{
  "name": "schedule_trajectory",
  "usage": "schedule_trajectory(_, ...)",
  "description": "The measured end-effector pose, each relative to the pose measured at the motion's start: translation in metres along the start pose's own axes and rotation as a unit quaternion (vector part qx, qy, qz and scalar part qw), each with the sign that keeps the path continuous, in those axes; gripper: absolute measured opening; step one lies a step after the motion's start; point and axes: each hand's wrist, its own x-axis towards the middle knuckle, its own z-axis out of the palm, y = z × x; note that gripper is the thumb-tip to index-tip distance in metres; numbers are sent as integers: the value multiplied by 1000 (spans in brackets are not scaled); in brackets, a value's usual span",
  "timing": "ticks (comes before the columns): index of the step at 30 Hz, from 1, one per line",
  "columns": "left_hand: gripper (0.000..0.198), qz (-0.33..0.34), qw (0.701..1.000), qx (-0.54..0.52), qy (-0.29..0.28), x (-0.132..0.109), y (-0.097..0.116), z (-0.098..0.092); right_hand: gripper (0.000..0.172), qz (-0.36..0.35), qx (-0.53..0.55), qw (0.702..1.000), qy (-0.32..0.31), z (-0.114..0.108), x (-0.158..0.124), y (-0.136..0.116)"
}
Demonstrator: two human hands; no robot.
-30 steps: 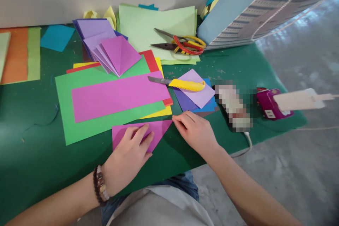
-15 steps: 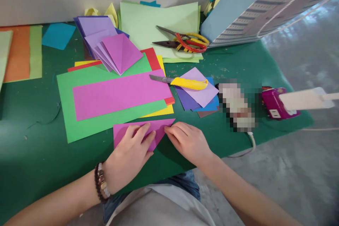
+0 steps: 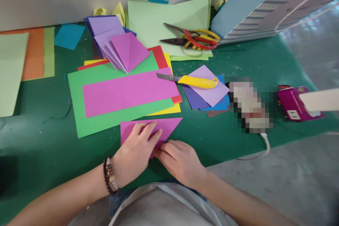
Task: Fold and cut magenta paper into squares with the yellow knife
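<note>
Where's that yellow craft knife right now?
In the head view, the craft knife lies just right of centre, beyond the right hand, its blade over the long magenta strip and its handle across the lavender square.

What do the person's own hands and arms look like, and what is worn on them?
The left hand and right hand wear no gloves; the forearms show no sleeves. Around the left wrist are a dark beaded bracelet and another with brown, tan and whitish round beads.
</note>
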Motion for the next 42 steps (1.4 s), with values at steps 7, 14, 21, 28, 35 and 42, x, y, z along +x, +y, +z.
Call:
schedule_trajectory(7, 35, -5, 999, -14, 41, -1, 0, 4, 14, 36, 57, 996, 49, -10, -4, -3)
schedule_trajectory(14, 28, 4, 995, -31, 98, -4, 0, 11, 27, 296, -36, 946, 129, -41, -18, 53)
schedule_trajectory(21, 24, 7, 994, -42, 99, -6, 1, 11, 16, 291, -52, 949, 113, -30, 4, 62)
schedule_trajectory(28, 28, -1, 993, -55, 103, -8, -2, 15, 14, 280, -56, 952, 113, -32, 10, 68)
schedule_trajectory(35, 25, 62, 987, 3, 146, -9, 3, 17, 27, 194, 10, 980, 52, -40, -1, 62)
schedule_trajectory(42, 26, 146, 965, 61, 209, -25, 17, -4, 29, 29, 20, 996, 86, -47, -17, 52)
